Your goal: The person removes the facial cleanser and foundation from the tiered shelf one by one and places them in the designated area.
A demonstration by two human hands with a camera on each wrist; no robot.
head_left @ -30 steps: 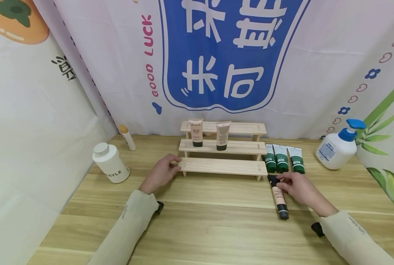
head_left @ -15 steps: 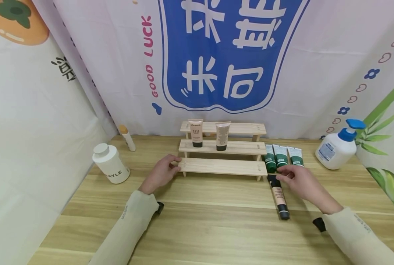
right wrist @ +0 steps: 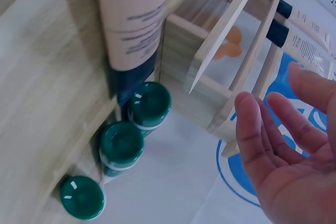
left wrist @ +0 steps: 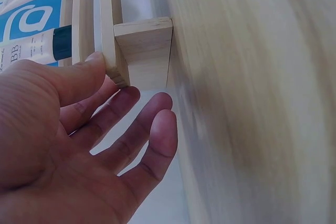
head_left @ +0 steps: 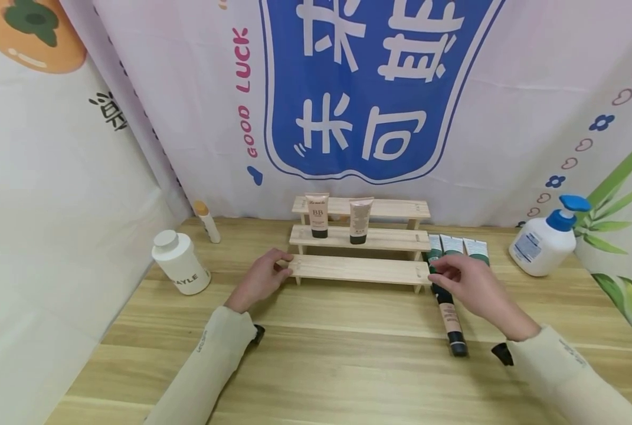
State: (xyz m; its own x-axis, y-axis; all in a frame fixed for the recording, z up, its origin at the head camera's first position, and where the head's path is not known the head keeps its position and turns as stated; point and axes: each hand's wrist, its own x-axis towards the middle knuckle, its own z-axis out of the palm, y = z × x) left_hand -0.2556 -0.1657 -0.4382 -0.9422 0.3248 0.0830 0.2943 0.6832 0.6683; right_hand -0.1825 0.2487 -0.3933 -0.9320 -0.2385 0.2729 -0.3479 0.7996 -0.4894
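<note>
A three-step pale wooden display rack (head_left: 360, 269) stands near the back of the table. My left hand (head_left: 261, 276) pinches the left end of its lowest step, thumb on top and fingers beneath, as the left wrist view shows. My right hand (head_left: 471, 283) hovers by that step's right end, fingers loosely bent and holding nothing. Two pinkish cream tubes, a BB cream tube (head_left: 318, 218) and a second tube (head_left: 360, 223), stand upright on the middle step. Below my right hand lies a longer beige tube with black ends (head_left: 450, 319), its far end partly hidden in the head view.
Three green-capped tubes (right wrist: 122, 142) lie right of the rack, partly behind my right hand in the head view. A white pump bottle (head_left: 541, 245) stands at the back right. On the left are a white bottle (head_left: 181, 264) and an orange-capped stick (head_left: 207, 224).
My right hand has let go of the longer beige tube, lifted, and moved left to the rack's right end. My left hand keeps its place on the rack.
</note>
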